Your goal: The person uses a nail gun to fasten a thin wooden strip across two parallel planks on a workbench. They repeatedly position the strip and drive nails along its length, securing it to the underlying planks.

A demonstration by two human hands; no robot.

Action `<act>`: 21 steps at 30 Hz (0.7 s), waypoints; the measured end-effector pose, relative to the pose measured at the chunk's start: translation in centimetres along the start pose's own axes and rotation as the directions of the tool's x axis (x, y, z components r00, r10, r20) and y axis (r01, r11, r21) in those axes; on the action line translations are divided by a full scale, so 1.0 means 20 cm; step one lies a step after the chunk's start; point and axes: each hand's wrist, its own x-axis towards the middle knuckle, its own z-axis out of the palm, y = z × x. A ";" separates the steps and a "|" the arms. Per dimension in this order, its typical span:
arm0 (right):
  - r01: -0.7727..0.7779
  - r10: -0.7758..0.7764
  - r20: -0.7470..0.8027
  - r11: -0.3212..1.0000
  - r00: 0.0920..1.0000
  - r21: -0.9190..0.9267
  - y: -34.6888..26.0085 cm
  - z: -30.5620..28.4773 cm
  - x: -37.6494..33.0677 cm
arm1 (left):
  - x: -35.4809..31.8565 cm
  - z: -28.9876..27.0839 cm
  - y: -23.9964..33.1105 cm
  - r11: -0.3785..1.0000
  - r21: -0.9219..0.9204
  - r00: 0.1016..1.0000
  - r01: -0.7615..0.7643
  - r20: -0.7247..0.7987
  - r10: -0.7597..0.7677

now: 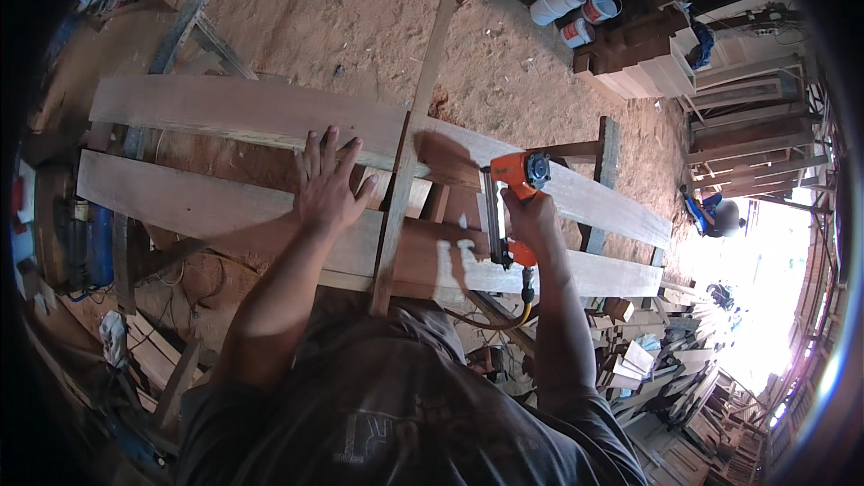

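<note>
My right hand (533,216) is closed round the handle of an orange and black pneumatic nail gun (520,171), held above two long boards. A yellow air hose (520,317) hangs from its lower end. My left hand (330,182) has its fingers spread, palm down, over the gap between the far board (243,108) and the near board (189,202); the fingertips reach the far board's edge. Between my hands a narrow wooden strip (403,166) lies across both boards and sticks out past the far one. Shadows of my hand and the tool fall on the wood.
Trestle beams (605,180) stand under the boards. White buckets (558,2) and stacked wood (639,67) are at the far right. Offcuts (630,364) pile up at the near right. A blue cylinder (101,243) stands on the left. Another person (718,216) is at the right by the bright opening.
</note>
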 end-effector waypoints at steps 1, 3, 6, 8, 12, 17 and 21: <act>0.026 -0.026 0.004 1.000 1.000 -0.004 0.00 0.00 -0.01 | 0.01 0.00 0.00 1.000 0.000 1.000 0.003 0.009 -0.003; 0.099 -0.094 -0.095 0.994 0.991 0.051 0.07 0.04 0.00 | 0.02 0.00 0.01 1.000 0.005 1.000 -0.006 -0.022 0.006; 0.216 -0.195 -0.194 0.971 0.961 0.097 0.14 0.11 -0.01 | 0.02 0.03 0.00 1.000 -0.007 0.999 -0.010 -0.037 0.010; 0.200 -0.178 -0.162 0.971 0.971 0.131 0.08 0.09 -0.04 | 0.00 0.05 -0.02 1.000 -0.003 0.999 -0.005 -0.042 0.005; 0.229 -0.212 -0.211 0.972 0.954 0.059 0.16 0.14 -0.01 | 0.01 0.02 0.00 0.999 0.019 0.994 -0.033 -0.104 0.035; 0.151 -0.138 -0.109 0.980 0.984 0.128 0.23 0.12 0.03 | 0.01 0.00 0.02 0.999 0.022 0.994 -0.049 -0.099 0.051; -0.038 0.082 -0.064 0.860 0.995 0.509 0.18 -0.03 -0.12 | 0.01 0.03 0.00 0.998 0.035 0.993 -0.044 -0.106 0.048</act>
